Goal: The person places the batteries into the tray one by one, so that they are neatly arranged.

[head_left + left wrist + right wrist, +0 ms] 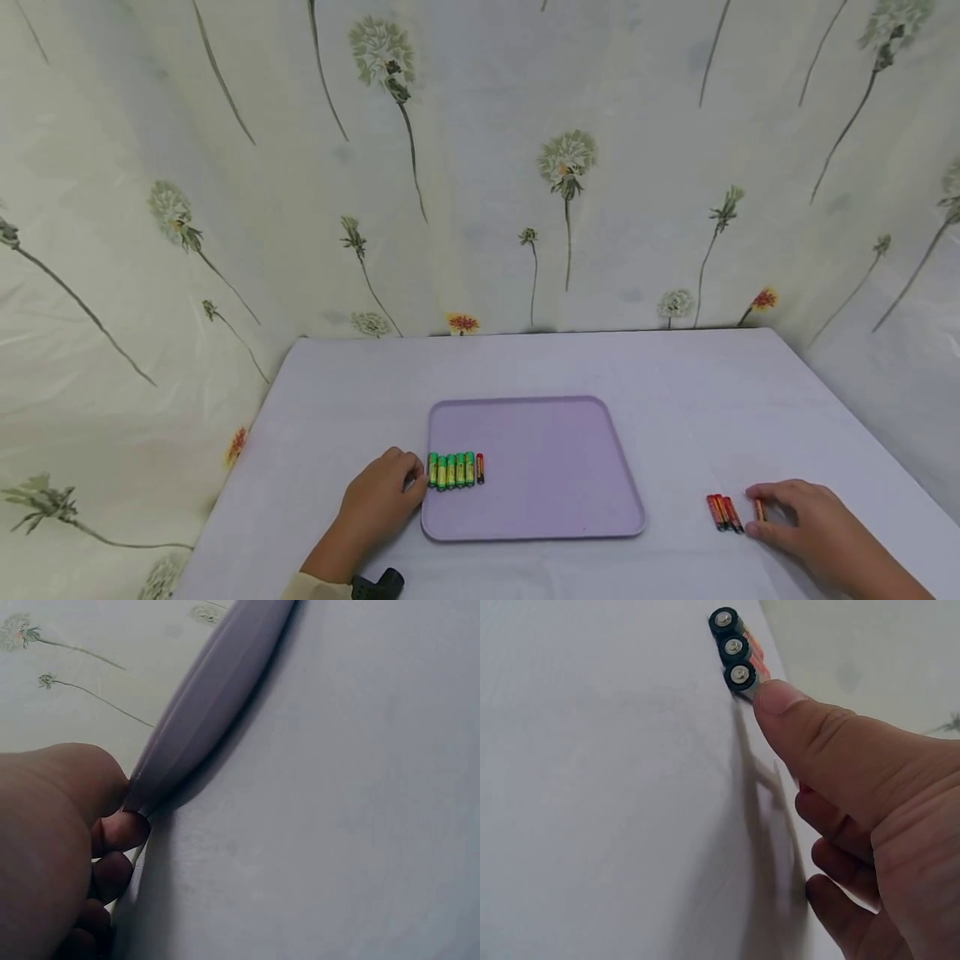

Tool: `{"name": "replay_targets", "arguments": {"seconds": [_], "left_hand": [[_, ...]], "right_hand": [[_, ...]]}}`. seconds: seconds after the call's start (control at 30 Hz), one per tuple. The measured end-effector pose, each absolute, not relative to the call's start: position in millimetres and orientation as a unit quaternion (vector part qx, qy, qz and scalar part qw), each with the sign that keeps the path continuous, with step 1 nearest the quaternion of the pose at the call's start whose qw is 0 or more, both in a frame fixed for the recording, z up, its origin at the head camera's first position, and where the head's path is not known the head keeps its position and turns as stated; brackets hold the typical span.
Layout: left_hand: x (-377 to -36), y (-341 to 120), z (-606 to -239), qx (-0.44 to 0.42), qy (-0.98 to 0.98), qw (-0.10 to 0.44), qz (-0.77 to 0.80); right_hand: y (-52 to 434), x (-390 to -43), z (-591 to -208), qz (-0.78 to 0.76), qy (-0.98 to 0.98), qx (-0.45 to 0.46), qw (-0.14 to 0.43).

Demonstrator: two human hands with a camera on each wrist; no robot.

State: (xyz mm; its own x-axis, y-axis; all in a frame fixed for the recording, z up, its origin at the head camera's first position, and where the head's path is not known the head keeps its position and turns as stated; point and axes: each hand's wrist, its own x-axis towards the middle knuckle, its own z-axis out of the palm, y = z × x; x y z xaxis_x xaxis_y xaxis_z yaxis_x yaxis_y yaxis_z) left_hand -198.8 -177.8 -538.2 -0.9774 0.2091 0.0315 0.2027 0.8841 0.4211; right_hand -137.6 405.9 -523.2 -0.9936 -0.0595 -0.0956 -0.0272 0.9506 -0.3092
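My left hand point(384, 492) is at the left edge of a lilac tray point(540, 500); its thumb and curled fingers pinch the rim, seen closer in the left wrist view. Just inside that edge, several green batteries point(452, 471) lie side by side in a row. One thin red battery point(480, 468) lies at the row's right end. Right of the tray, my right hand point(806, 521) holds another red battery point(760, 509) between thumb and fingers, mostly hidden in the right wrist view. Three red batteries point(733, 646) lie together on the table beside its thumb.
A white cloth covers the table point(675, 392). Behind and beside it hang pale curtains point(480, 167) printed with dandelions. A black device point(378, 583) is strapped to the left wrist, by a beige sleeve point(318, 587).
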Motion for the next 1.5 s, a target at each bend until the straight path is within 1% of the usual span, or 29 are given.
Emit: {"name": "replay_targets", "arguments": {"seconds": [0.1, 0.23, 0.47, 0.67, 1.17, 1.37, 1.5], "left_hand": [[-199, -178, -537, 0.106, 0.970, 0.008, 0.217], [-198, -178, -537, 0.106, 0.970, 0.007, 0.217], [-198, -177, -539, 0.109, 0.970, 0.005, 0.219], [-197, -176, -539, 0.103, 0.972, 0.003, 0.209], [-196, -176, -536, 0.106, 0.971, 0.006, 0.214], [-197, -177, -535, 0.109, 0.970, 0.004, 0.217], [-197, -177, -535, 0.108, 0.971, 0.005, 0.215]], "right_hand": [[403, -141, -521, -0.160, 0.986, -0.022, 0.050], [397, -146, -517, -0.170, 0.985, -0.030, 0.028], [382, -154, -514, -0.182, 0.983, -0.017, 0.032], [365, -158, -513, -0.197, 0.980, -0.031, 0.005], [328, -167, -513, -0.222, 0.973, -0.070, -0.012], [315, -171, -512, -0.238, 0.965, -0.099, -0.040], [307, -174, -510, -0.237, 0.966, -0.097, -0.026]]}}
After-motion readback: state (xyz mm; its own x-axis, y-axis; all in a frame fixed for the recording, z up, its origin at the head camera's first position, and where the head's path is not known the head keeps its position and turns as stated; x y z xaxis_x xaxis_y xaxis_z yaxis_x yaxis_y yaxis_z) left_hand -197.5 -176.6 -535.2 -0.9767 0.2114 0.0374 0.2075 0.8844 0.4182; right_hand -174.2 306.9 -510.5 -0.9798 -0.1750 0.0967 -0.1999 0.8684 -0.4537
